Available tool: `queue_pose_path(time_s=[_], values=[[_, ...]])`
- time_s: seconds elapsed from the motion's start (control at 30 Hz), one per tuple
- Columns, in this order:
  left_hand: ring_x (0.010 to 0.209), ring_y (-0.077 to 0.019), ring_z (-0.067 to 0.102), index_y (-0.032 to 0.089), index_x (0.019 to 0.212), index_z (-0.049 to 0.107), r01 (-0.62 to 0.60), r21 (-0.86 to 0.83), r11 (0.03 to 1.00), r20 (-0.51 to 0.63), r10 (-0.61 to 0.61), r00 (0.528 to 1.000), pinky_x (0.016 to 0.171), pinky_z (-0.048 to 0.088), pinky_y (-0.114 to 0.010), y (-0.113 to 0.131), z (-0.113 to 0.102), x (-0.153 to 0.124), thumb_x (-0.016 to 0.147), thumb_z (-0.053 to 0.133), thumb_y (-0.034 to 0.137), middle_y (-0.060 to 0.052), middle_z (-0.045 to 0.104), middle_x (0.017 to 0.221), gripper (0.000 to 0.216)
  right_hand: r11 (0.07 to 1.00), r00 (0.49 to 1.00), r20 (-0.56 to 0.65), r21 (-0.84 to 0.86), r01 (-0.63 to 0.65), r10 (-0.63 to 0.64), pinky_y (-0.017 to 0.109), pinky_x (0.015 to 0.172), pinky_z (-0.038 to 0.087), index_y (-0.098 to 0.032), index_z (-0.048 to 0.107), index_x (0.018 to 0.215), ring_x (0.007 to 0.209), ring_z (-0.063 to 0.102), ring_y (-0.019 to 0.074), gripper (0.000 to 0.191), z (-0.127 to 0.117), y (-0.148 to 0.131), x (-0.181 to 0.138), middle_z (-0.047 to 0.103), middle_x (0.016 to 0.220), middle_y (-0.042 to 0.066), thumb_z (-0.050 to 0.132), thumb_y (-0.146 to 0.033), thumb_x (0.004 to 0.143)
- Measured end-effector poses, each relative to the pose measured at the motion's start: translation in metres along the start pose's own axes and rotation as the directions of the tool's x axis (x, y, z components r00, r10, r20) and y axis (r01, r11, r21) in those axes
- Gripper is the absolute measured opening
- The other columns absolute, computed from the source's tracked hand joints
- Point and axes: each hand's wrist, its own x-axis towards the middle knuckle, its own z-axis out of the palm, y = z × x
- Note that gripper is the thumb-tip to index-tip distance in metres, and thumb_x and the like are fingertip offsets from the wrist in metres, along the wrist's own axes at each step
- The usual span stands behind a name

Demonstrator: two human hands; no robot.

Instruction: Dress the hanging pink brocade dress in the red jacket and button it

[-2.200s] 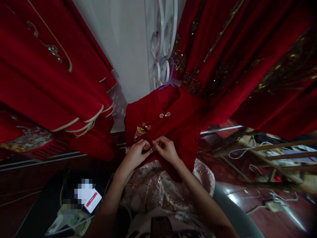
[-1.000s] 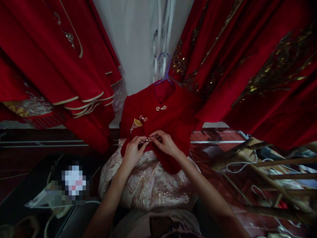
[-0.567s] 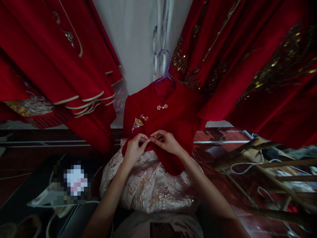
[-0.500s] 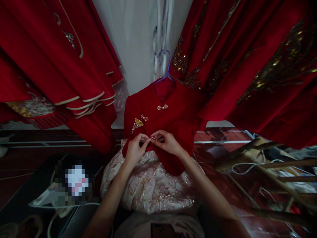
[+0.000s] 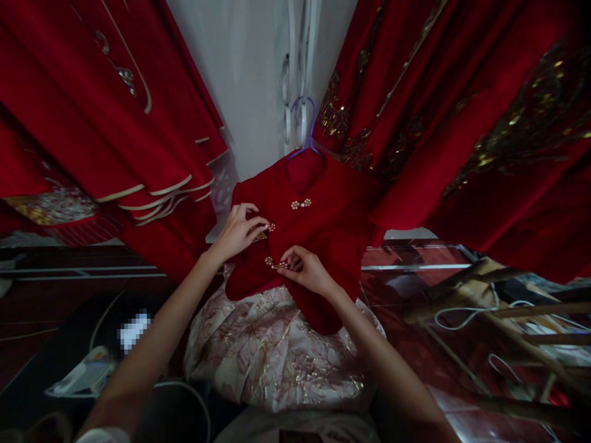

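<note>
A red jacket (image 5: 318, 231) hangs on a purple hanger (image 5: 308, 144) in front of me, its lower part over a pale brocade cloth (image 5: 286, 351). One beaded flower clasp (image 5: 301, 204) sits fastened at the collar. My left hand (image 5: 241, 229) has thumb and fingertips closing at a side beaded clasp (image 5: 272, 227), partly covering a gold ornament (image 5: 260, 237). Lower down, my right hand (image 5: 307, 269) pinches the right end of the lower beaded clasp (image 5: 276, 264); its left end shows free of the fingers.
Red garments (image 5: 152, 141) hang at the left, and more with gold sequins (image 5: 521, 117) at the right. A wooden frame (image 5: 462, 283) with white cords stands at the right. At the lower left is a dark surface (image 5: 50, 344) with a blurred-out item.
My left hand has left the lower clasp and moved up and left to the side clasp. My right hand stays at the lower clasp, slightly lower in view.
</note>
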Motion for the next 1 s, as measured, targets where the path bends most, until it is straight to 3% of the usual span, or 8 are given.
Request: queue_pose_path(time_s=[0.13,0.23,0.37,0.57,0.7,0.87,1.0], values=[[0.116,-0.0247,0.046,0.022,0.097,0.067,-0.084,-0.026,0.996,0.091,0.086,0.992,0.101,0.039,-0.044,-0.002,-0.007,0.009,0.09,0.054,0.034,-0.008,0.052,0.123,0.018,1.0,1.0,-0.004,-0.008,-0.003,0.003,0.02,0.058,0.044,-0.019,0.06,0.088,0.064,0.053,0.0083,0.019,0.0,0.001,0.001,0.057,0.077,-0.002,0.071,-0.027,0.076],[0.104,-0.0215,0.053,0.021,0.096,0.062,-0.135,-0.042,0.99,0.117,0.139,0.983,0.098,0.039,-0.042,-0.003,-0.007,0.014,0.092,0.052,0.034,-0.006,0.061,0.107,0.018,1.0,1.0,-0.005,-0.01,-0.008,0.008,0.02,0.058,0.043,-0.019,0.06,0.087,0.064,0.052,0.0085,0.018,0.001,0.002,0.001,0.056,0.076,-0.002,0.071,-0.027,0.075],[0.09,-0.0185,0.055,0.021,0.095,0.063,-0.207,0.012,0.978,0.095,0.204,0.974,0.097,0.037,-0.039,-0.001,-0.004,0.019,0.095,0.046,0.03,-0.004,0.063,0.089,0.02,1.0,1.0,-0.012,0.0,-0.005,0.005,0.021,0.058,0.044,-0.019,0.06,0.087,0.064,0.052,0.0087,0.017,0.002,0.003,0.001,0.055,0.076,-0.002,0.071,-0.026,0.075],[0.099,-0.0213,0.051,0.023,0.115,0.061,-0.073,0.054,0.996,-0.06,0.076,0.995,0.092,0.038,-0.039,0.037,0.006,0.048,0.093,0.049,0.035,-0.007,0.059,0.107,0.027,1.0,1.0,-0.01,-0.003,-0.005,0.005,0.021,0.057,0.042,-0.019,0.06,0.086,0.062,0.049,0.0083,0.018,0.002,0.003,0.001,0.054,0.074,-0.003,0.072,-0.026,0.074],[0.104,-0.025,0.048,0.023,0.115,0.063,-0.063,0.118,0.991,-0.059,0.07,0.996,0.09,0.037,-0.042,0.061,0.017,0.077,0.093,0.051,0.036,-0.009,0.055,0.113,0.028,0.996,0.998,0.014,0.06,-0.061,0.06,0.022,0.06,0.043,-0.018,0.062,0.086,0.063,0.052,0.0089,0.021,-0.002,0.002,0.0,0.057,0.073,-0.002,0.074,-0.029,0.073],[0.104,-0.0261,0.047,0.02,0.097,0.067,-0.11,0.13,0.985,-0.016,0.113,0.993,0.09,0.036,-0.044,0.063,0.024,0.094,0.092,0.052,0.038,-0.009,0.058,0.108,0.024,0.944,0.972,0.205,0.281,-0.172,0.116,0.023,0.064,0.046,-0.015,0.065,0.084,0.066,0.057,0.0097,0.031,-0.018,-0.007,-0.001,0.063,0.073,0.0,0.081,-0.036,0.067],[0.102,-0.0237,0.051,0.019,0.096,0.065,-0.162,0.093,0.982,0.001,0.162,0.987,0.098,0.036,-0.047,0.061,0.02,0.094,0.093,0.052,0.032,-0.007,0.062,0.102,0.018,0.853,0.9,0.425,0.432,-0.293,0.094,0.026,0.067,0.05,-0.016,0.064,0.085,0.065,0.061,0.01,0.033,-0.042,-0.021,-0.006,0.068,0.075,0.0,0.082,-0.036,0.066]])
